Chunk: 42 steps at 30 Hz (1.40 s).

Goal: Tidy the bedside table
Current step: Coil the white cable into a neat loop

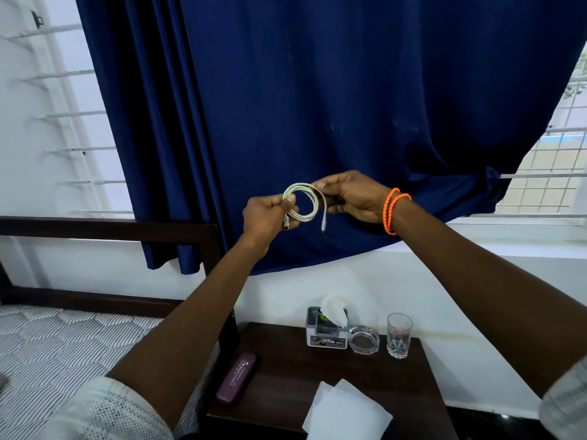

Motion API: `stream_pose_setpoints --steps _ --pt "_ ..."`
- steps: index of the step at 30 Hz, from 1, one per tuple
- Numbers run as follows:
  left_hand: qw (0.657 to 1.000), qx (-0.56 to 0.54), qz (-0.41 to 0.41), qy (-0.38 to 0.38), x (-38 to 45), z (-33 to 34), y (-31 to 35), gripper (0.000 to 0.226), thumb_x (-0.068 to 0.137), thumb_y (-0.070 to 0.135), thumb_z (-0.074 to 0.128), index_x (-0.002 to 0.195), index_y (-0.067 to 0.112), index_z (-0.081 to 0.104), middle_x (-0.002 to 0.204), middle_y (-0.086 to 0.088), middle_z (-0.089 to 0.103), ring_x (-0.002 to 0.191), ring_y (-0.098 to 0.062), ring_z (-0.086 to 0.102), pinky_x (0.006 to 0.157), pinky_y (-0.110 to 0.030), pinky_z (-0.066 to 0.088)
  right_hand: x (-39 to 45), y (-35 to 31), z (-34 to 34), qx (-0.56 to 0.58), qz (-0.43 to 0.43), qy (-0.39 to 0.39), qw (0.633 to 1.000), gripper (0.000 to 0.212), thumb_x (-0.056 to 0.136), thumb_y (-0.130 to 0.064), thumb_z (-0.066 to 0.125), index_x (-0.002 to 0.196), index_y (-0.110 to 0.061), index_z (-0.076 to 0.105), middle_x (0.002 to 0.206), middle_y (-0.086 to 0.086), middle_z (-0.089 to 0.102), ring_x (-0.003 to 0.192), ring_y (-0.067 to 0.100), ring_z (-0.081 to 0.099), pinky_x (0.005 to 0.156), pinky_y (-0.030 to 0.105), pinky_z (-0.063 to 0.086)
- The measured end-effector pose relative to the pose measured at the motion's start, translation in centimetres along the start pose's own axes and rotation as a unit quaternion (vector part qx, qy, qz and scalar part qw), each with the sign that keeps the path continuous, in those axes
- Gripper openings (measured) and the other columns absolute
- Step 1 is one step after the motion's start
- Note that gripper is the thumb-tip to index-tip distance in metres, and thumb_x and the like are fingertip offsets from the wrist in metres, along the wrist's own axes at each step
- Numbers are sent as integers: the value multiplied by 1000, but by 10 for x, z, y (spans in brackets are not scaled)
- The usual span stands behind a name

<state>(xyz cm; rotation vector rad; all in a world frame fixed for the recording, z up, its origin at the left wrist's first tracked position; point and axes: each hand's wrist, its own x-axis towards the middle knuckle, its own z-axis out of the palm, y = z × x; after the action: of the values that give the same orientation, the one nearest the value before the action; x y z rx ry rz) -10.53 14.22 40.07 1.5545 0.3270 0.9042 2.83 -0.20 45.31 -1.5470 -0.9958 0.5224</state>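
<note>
Left hand [270, 214]: fingers and thumb pinch the 9 o'clock side of the coiled white charging cable [301, 203], one plug hanging just below the grip.
Right hand [352, 196]: fingertips pinch the 3 o'clock side of the coil; the second plug dangles free below it.
Cable position: held in the air in front of the blue curtain [317, 90], well above the desk [286, 376], not yet set down.
Likely step: finishing the coil before putting it away, as I judge it.
Risk, coil: nothing ties the loops, so easing either pinch could let them spring open and spill.
Risk, loose plugs: both ends swing free and may snag or unwind a turn on the way down.
Risk, landing spot: the drinking glass [399, 336] and glass ashtray [363, 339] stand close together at the desk's 1 o'clock corner, beside the tissue box [325, 328]; a careless lowering could knock the glass.
Risk, paper: the white paper sheet [346, 411] at 6 o'clock overhangs the front edge and a brushing sleeve could sweep it off.
Spectacle case [236, 381]: lies at 9 o'clock near the bed [63, 344], close to the edge.
</note>
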Motion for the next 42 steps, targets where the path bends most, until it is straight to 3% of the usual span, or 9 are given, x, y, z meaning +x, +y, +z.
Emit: stream_pose_setpoints --steps 4,11,17,21,27,33,37,39,42 --pt "996 75 41 -27 0 3 -1 19 95 21 70 100 5 79 85 -14 77 79 -26 78 73 -38 65 0 4 7 -65 -28 14 997 31 102 -28 55 111 -6 73 105 13 75 88 15 66 78 32 53" --pt "999 32 10 13 0 9 -4 17 94 23 72 95 8 81 85 -12 78 78 -24 78 69 -37 65 1 9 19 -101 -52 29 993 41 102 -37 52 105 -2 72 96 14 75 83 19 69 79 37 56" --pt "991 114 64 -4 0 9 -2 12 94 22 71 87 18 80 81 -8 78 70 -17 78 65 -34 65 -2 4 23 -316 -172 57 931 22 100 -23 57 105 -15 77 91 2 75 85 12 67 79 31 52" --pt "996 39 65 -44 -2 4 0 22 97 27 68 106 11 79 90 -12 79 84 -25 78 75 -40 64 -5 -1 23 -215 -163 27 963 26 102 -15 52 110 -1 72 99 21 72 87 17 64 85 36 54" --pt "996 -61 43 -57 -2 5 -2 28 96 31 68 110 9 77 100 -11 79 98 -26 76 82 -39 63 -6 -6 29 -20 -100 4 995 38 106 -22 43 115 9 64 88 14 59 83 19 56 78 33 45" --pt "988 -147 0 -54 -4 9 -9 31 95 31 69 113 7 75 105 -12 78 102 -27 75 80 -34 62 1 -12 33 148 -11 6 989 23 104 -17 50 97 -2 67 76 6 58 71 13 55 71 29 49" --pt "999 36 9 -8 -7 12 -16 28 92 45 69 91 20 81 80 2 77 84 -13 72 78 -30 58 4 -11 29 -67 -70 45 994 25 102 -12 54 97 8 68 70 7 55 65 14 51 68 28 49" --pt "991 110 70 12 -8 11 -14 20 92 41 70 98 25 81 80 12 77 82 -5 71 73 -20 52 2 -13 25 -218 -109 22 970 27 101 -15 55 93 7 71 69 7 58 66 14 52 69 31 48" --pt "969 169 177 15 -7 8 -6 14 95 24 70 104 23 80 85 10 79 83 -6 74 72 -18 57 2 -14 28 -278 -115 5 954 27 100 -18 57 94 3 72 76 11 65 72 17 57 75 36 51"
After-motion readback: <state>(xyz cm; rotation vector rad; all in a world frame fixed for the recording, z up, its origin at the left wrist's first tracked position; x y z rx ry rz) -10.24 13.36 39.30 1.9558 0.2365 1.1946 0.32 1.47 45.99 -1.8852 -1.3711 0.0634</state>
